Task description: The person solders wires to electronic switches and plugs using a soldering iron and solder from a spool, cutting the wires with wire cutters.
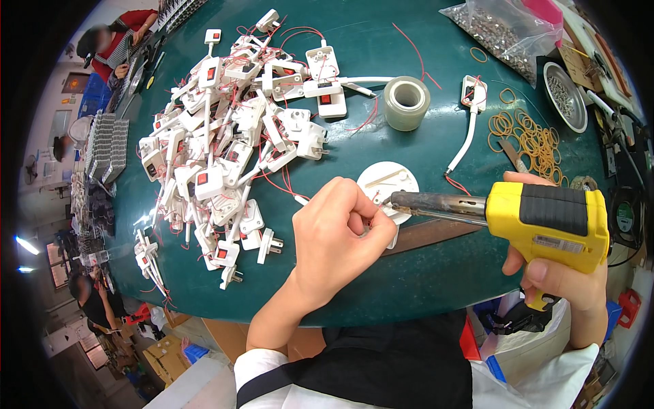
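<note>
My left hand is closed in a pinch over a small white plastic part, mostly hidden by the fingers. A white cable end with red wires pokes out beside its knuckles. In my right hand is a yellow and black soldering gun, the fingers wrapped round its grip. Its dark barrel points left, and the tip is right by my left fingertips. Behind the tip lies a round white disc, partly covered. A flat brown strip lies under the barrel.
A large heap of white plugs with red switches fills the table's left. A tape roll, a single wired white housing, rubber bands, a metal bowl and a bag of small metal parts lie beyond. Two people work at left.
</note>
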Tool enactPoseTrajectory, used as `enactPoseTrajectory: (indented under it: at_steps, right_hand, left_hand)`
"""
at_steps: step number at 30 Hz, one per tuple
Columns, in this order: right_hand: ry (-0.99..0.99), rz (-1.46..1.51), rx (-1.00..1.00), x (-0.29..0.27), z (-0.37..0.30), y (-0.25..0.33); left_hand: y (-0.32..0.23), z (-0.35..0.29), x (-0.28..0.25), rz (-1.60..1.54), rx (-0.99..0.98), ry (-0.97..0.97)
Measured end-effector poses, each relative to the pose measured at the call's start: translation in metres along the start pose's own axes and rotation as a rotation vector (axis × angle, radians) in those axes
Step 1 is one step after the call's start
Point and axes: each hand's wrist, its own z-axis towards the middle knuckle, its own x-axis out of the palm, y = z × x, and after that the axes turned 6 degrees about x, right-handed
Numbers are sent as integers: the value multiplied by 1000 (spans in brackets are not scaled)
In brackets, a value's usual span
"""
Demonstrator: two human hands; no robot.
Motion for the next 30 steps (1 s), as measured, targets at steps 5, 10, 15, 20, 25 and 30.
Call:
enactPoseTrajectory:
  at_steps: [5, 10, 15, 20, 25, 30]
  right_hand:
    - [-10, 10, -19, -1, -1, -2]
    - [13, 34, -16, -2, 0, -3]
    - [52, 21, -25, -3, -2, -2]
    - [63, 22, -34, -5, -3, -2]
    - [41, 40, -64, -4, -5, -2]
    - [37, 24, -66, -2, -3, -3]
  left_hand:
    - [-1, 0, 1, 22, -6, -4]
    - [-2, 0, 1, 22, -15, -10]
    - [-3, 0, 1, -2, -42, -12]
    - [-1, -1, -1, -60, -96, 7]
    - [1, 0, -1, -85, -108, 15]
    - [1, 0, -3, -93, -123, 30]
